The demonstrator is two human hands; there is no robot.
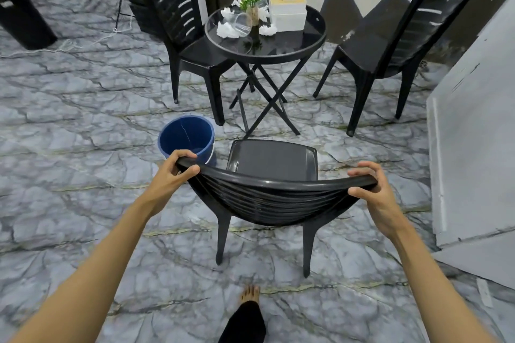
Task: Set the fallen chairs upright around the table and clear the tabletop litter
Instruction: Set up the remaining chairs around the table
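A black plastic chair (271,160) stands upright in front of me, its seat facing the round black table (292,49). My left hand (174,172) grips the left end of its top rail and my right hand (373,189) grips the right end. Two more black chairs stand upright, one left of the table (178,17) and one right of it (390,44). On the tabletop lie crumpled white tissues (227,30) and clear plastic cups (242,24), one on its side.
A blue bucket (188,136) stands on the marble-patterned floor just left of the near chair. A white tissue box (288,12) and a small potted plant (250,3) sit on the table. A grey panel (473,147) leans at the right. My bare foot (249,294) is behind the chair.
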